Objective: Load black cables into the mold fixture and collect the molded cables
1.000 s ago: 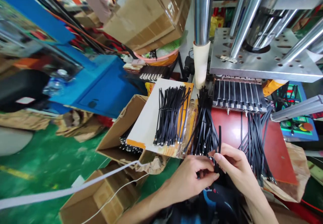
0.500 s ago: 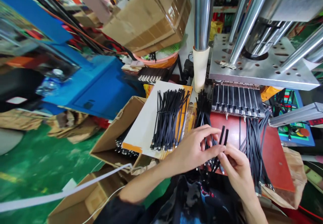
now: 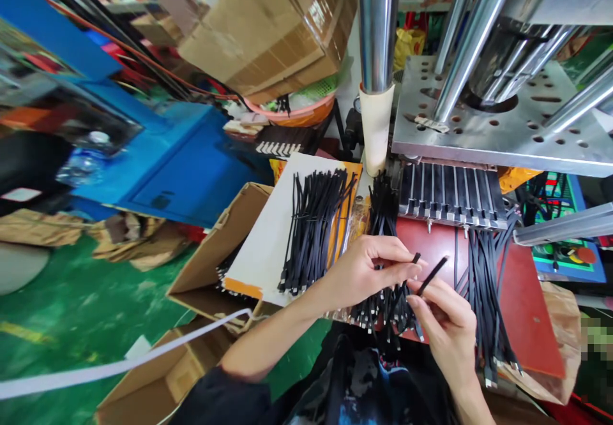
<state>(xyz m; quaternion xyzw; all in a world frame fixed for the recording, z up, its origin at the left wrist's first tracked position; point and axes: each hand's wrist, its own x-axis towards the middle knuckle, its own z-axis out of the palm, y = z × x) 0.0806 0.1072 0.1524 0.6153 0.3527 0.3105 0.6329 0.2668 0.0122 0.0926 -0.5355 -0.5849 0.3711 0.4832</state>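
Right hand (image 3: 447,316) pinching a black cable (image 3: 435,274); its end sticks out, long axis slanting forward-right, away from the left hand (image 3: 371,268). That one pinches a cable tip (image 3: 416,258) just beside; same cable, can't tell. Cable bundle (image 3: 383,208) beyond left, red board (image 3: 531,313) to the right.

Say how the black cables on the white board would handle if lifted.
The black cables would probably bend, being long and thin. Each looks slim, so likely light. Some stray sideways at the far end, so they might snag.
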